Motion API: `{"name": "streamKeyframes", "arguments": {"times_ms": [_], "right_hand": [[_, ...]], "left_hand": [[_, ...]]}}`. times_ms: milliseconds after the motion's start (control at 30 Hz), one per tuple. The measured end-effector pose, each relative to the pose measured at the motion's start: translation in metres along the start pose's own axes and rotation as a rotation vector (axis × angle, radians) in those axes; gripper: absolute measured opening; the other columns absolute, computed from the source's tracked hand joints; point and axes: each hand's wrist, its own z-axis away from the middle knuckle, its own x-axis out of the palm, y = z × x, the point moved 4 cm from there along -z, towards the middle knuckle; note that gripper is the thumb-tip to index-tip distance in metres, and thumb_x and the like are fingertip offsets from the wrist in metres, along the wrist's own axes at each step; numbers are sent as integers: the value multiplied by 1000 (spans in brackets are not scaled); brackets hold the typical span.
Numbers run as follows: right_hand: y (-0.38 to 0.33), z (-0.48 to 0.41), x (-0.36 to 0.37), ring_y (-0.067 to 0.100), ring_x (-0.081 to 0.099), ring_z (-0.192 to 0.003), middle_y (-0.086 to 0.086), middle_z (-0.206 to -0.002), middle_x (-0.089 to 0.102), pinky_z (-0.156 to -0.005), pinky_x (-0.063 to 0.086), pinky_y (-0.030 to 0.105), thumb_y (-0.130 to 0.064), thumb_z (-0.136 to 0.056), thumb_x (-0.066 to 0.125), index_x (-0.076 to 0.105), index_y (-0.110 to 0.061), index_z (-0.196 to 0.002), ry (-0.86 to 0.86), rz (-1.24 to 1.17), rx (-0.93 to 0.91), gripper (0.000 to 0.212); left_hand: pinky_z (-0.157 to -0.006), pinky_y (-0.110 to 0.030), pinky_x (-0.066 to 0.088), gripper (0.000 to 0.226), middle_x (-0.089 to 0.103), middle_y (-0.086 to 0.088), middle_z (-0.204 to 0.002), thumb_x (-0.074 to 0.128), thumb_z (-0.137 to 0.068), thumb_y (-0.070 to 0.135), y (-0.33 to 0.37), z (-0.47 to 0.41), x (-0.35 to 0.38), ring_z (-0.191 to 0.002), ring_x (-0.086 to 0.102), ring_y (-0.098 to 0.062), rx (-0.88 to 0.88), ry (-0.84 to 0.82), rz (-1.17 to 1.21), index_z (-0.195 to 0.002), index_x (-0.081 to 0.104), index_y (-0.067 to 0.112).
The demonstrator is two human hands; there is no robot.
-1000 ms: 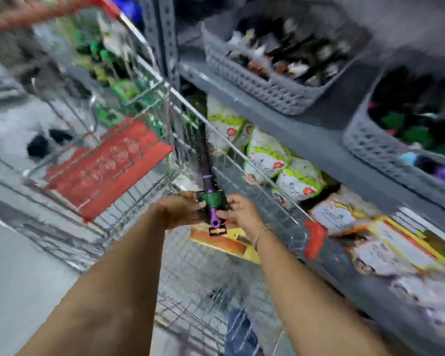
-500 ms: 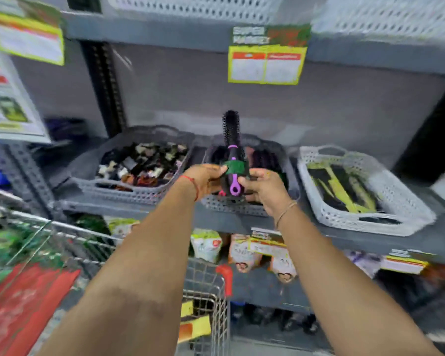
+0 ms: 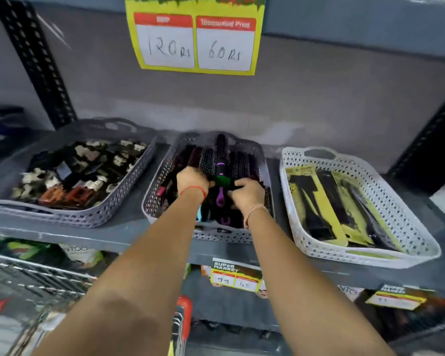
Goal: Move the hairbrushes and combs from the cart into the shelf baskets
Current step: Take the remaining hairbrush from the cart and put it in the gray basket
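A round hairbrush (image 3: 221,173) with black bristles, a green band and a purple handle lies low inside the middle grey basket (image 3: 152,201), on top of several similar brushes. My left hand (image 3: 192,179) grips it on the left of the green band. My right hand (image 3: 247,192) grips it on the right, near the purple handle. Both forearms reach over the basket's front wall. A white basket (image 3: 370,255) to the right holds combs (image 3: 326,199) in yellow and black packs.
A grey basket (image 3: 100,217) of hair clips sits on the left of the shelf. A yellow price sign (image 3: 195,34) hangs above. The wire cart (image 3: 36,278) with a red corner cap stands below at lower left. Packaged goods fill the shelf underneath.
The brush went from the cart up to the shelf and then down into the middle grey basket, held by both hands throughout. The view moved closer to the shelf.
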Motion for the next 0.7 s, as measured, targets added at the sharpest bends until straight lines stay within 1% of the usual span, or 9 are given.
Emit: {"name": "streamKeyframes", "arguments": {"times_ms": [67,167,267,333,400,467,533,633,700], "right_hand": [[2,2,1,25,65,-76,18,-115,66,-78,59,42,-3,-77,68,64,-7,-113,-23,-89,47,37],[-3,11,-4,29,66,-91,19,-120,63,-84,57,41,-9,-80,67,60,-6,-118,-31,-99,35,39],[-23,35,-12,31,60,-107,16,-131,53,-94,49,36,-26,-86,61,53,-11,-126,74,-5,-70,44],[-49,58,-9,32,58,-110,17,-133,48,-95,46,35,-32,-87,57,50,-14,-127,150,26,-205,45],[-83,92,10,32,55,-111,18,-128,50,-96,45,36,-32,-87,57,50,-13,-127,136,-27,-380,45],[-115,132,43,28,56,-105,18,-115,58,-90,43,30,-31,-86,59,50,-11,-126,42,-84,-543,46],[-132,171,92,24,58,-92,13,-101,63,-77,40,21,-33,-85,60,48,-11,-126,-144,-98,-631,48],[-117,219,184,27,60,-91,13,-111,61,-80,53,38,-34,-87,58,38,-13,-134,-567,17,-598,55],[-84,242,238,21,55,-98,9,-117,59,-77,55,25,-30,-87,60,33,-10,-137,-827,98,-532,60]], "left_hand": [[-94,-30,47,36,68,-16,-120,67,-82,21,0,2,0,-113,63,-27,40,22,-64,-113,68,1],[-94,-29,48,36,70,-16,-116,68,-81,24,-2,8,-4,-110,65,-28,45,10,-25,-110,70,3],[-92,-41,54,34,70,-26,-110,65,-84,19,-14,20,-32,-104,67,-35,-8,62,380,-112,67,0],[-70,-34,60,19,77,-17,-76,60,-88,15,-26,30,-66,-75,75,-22,10,120,627,-91,69,-2],[-38,-17,44,27,59,6,-32,54,-92,13,-45,41,-109,-28,54,-2,-4,179,845,-65,54,11],[-30,-14,34,33,49,6,-24,49,-94,15,-75,53,-154,-18,40,0,-40,285,981,-62,44,14],[-31,-14,37,36,48,5,-30,45,-96,19,-120,72,-190,-22,42,0,-90,400,973,-61,41,15],[-47,-16,43,35,48,6,-60,45,-95,24,-212,103,-207,-44,51,-2,-279,494,831,-61,38,23],[-53,-18,44,34,46,4,-69,44,-95,25,-285,122,-190,-51,50,-4,-466,470,778,-62,38,26]]}}
